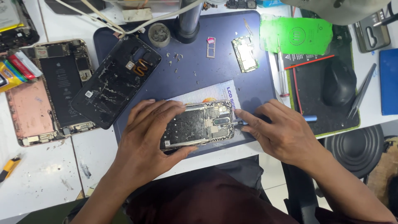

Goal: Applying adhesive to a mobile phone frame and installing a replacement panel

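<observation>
My left hand [145, 132] curls around the opened phone [199, 123], thumb under its near edge and fingers over the far edge, pinning it flat on the dark blue mat [199, 74] on the surface. My right hand [277, 128] is pinched shut on a small blue-handled screwdriver [244, 122], its tip touching the phone's right end. A black back cover [116, 81] lies well apart, to the left.

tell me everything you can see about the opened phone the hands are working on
The opened phone lies flat and crosswise on a white card on the dark blue mat, back cover off, showing a dark glue-streaked plate and metal shields. The left hand clasps its left end; the right hand puts a blue-handled screwdriver to its right edge.
</observation>
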